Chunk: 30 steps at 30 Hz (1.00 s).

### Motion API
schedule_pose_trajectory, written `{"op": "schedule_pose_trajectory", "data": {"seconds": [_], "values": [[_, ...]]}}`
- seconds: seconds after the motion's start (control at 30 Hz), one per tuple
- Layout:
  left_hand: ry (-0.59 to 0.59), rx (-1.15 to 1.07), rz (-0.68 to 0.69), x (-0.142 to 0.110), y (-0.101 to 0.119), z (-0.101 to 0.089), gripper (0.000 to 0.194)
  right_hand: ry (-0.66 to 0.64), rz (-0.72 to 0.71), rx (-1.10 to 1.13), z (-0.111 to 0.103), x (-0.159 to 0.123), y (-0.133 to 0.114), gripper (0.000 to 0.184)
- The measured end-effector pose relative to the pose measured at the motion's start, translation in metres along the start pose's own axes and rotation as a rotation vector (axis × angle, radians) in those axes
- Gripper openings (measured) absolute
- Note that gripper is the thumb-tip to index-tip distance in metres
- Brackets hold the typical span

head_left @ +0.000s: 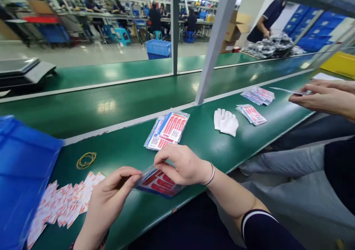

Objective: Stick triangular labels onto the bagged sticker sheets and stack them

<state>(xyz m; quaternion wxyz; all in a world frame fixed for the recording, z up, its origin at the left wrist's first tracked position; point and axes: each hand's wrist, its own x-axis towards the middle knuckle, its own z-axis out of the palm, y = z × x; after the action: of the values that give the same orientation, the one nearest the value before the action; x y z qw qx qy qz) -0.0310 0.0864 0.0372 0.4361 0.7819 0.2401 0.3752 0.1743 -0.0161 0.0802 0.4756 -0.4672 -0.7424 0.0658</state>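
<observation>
My left hand point(104, 200) and right hand point(184, 165) pinch this printed plastic packet point(162, 184), grip closed around its edge, probably for tension tbh.

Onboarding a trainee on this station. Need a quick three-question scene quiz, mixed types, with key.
1. Multiple choice: what lies between the packet stack and the packet piles farther right?
A) scissors
B) white gloves
C) a tape roll

2. True or false: the yellow bands lie outside the blue bin.

3. Fill in: the fingers of the left hand and right hand both hold one printed ____.

Key: 1 B; 2 true; 3 packet
</observation>
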Motion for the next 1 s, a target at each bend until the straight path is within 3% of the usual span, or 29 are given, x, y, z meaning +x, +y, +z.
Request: {"op": "schedule_pose_trajectory", "data": {"seconds": [0.17, 0.33, 0.47, 0.57, 0.63, 0.7, 0.77, 0.83, 0.93, 1.0], "values": [[-0.024, 0.050, 0.007, 0.005, 0.013, 0.025, 0.019, 0.291, 0.177, 0.169, 0.000, -0.023, 0.004, 0.019], [-0.063, 0.137, 0.080, 0.028, 0.030, 0.037, 0.020, 0.243, 0.373, 0.373, -0.009, -0.030, 0.008, 0.027], [-0.060, 0.122, 0.110, 0.060, 0.043, 0.044, 0.021, 0.396, 0.446, 0.426, -0.010, -0.018, 0.019, 0.025], [-0.013, 0.082, 0.062, 0.103, 0.045, 0.051, 0.025, 0.431, 0.485, 0.438, -0.025, -0.001, 0.048, 0.033], [-0.058, 0.012, -0.050, 0.140, 0.037, 0.057, 0.031, 0.459, 0.509, 0.296, -0.060, 0.002, 0.083, 0.039], [-0.171, -0.013, -0.186, 0.177, 0.021, 0.066, 0.037, 0.548, 0.594, -0.002, -0.114, -0.010, 0.124, 0.037], [-0.274, 0.108, -0.257, 0.205, -0.005, 0.073, 0.036, 0.625, 0.836, -0.432, -0.176, -0.040, 0.161, 0.033], [-0.295, 0.320, -0.215, 0.221, -0.036, 0.078, 0.031, 0.555, 1.174, -0.786, -0.228, -0.081, 0.185, 0.044], [-0.239, 0.518, -0.043, 0.230, -0.079, 0.080, 0.032, 0.362, 1.584, -1.019, -0.266, -0.138, 0.194, 0.066], [-0.163, 0.555, 0.089, 0.228, -0.091, 0.079, 0.038, 0.268, 1.644, -1.018, -0.270, -0.161, 0.190, 0.052]]}}
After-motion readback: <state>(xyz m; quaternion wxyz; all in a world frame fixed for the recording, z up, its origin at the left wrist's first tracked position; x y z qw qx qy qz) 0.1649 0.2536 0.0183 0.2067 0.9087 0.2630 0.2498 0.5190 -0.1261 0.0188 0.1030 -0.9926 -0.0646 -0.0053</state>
